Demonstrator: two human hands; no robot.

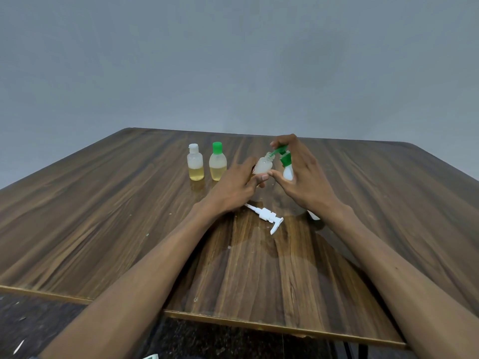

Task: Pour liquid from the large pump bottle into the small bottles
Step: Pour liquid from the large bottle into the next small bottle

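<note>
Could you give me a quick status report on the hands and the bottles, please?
Left hand holds uncapped small bottle. Right hand grips green cap. Two part-filled bottles stand left. Pump head lies on table.

The worktop [129,216] looks like dark streaked wood laminate, smooth and faintly glossy, with soft reflections under the bottles and a paler bare strip along its near edge. The two standing bottles [195,161] [217,161] are translucent, slightly frosted plastic holding clear yellow liquid, one with a white cap and one with a smooth green cap [217,147]; the bottle [263,165] held between the hands is the same cloudy plastic, beside an opaque white one [288,172]. The pump head [267,216] lying on the wood is glossy white plastic, and the wall [233,60] behind is matt grey.
</note>
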